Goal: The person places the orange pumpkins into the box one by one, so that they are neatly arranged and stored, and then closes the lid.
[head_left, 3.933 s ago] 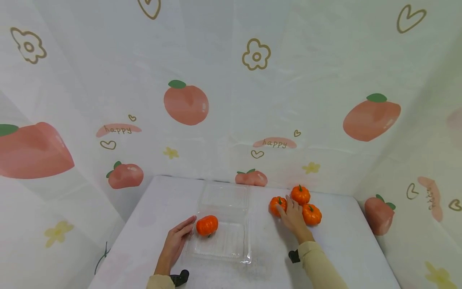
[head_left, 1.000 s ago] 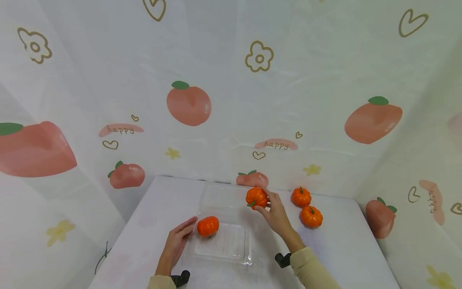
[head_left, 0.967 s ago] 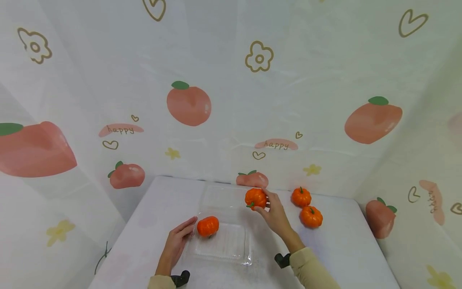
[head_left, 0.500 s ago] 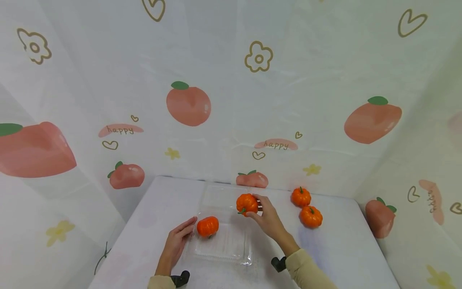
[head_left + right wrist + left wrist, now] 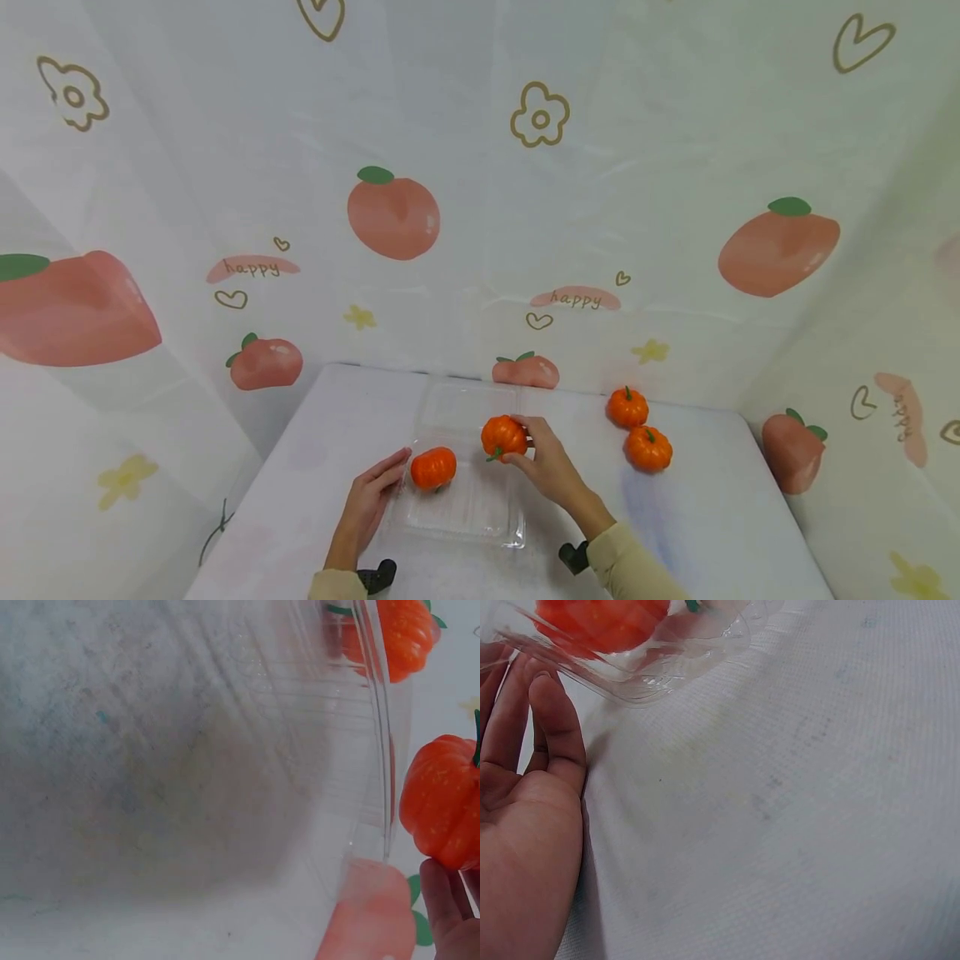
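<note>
A clear plastic clamshell box [image 5: 465,533] lies open on the table, its lid [image 5: 468,408] folded back. One orange toy pumpkin [image 5: 432,468] rests in the tray's left part. My left hand [image 5: 367,500] lies along the box's left side, its loosely bent fingers [image 5: 555,712] touching the clear wall in the left wrist view. Above the tray's back right part, my right hand [image 5: 553,471] holds a second orange pumpkin [image 5: 501,437] between thumb and fingers, green stem tilted toward me. The right wrist view shows this held pumpkin [image 5: 442,802] beyond the box rim [image 5: 386,750].
Two more orange pumpkins, one [image 5: 627,407] behind the other [image 5: 648,449], sit close together at the back right. A white cloth covers the table [image 5: 712,517]. Printed fabric walls [image 5: 480,167] enclose the back and sides.
My right hand has picked a pumpkin from the group at the right and carried it left, then toward me, over the tray. The left hand stays at the box's side.
</note>
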### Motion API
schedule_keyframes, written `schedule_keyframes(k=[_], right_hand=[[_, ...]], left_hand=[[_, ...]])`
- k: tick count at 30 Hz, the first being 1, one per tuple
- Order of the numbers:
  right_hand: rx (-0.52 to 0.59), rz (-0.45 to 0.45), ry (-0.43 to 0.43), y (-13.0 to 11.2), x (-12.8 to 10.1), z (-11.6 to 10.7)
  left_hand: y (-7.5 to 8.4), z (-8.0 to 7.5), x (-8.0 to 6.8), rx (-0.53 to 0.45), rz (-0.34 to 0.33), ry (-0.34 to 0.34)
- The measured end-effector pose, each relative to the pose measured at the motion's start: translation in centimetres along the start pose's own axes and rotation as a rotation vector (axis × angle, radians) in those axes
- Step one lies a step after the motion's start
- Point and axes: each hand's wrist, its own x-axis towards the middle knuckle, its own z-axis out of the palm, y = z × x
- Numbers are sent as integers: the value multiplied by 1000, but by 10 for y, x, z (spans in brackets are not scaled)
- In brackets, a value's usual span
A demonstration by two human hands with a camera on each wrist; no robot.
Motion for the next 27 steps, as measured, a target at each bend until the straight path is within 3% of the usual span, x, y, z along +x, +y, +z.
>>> schedule_keyframes(k=[10, 21, 27], right_hand=[[-16, -103, -18, -1, -1, 6], [-14, -7, -154, 0, -3, 11], [-76, -25, -173, 1, -2, 14]], left_hand=[[3, 0, 1, -11, 9, 4], [1, 2, 1, 6, -18, 26], [-1, 2, 3, -11, -6, 31]])
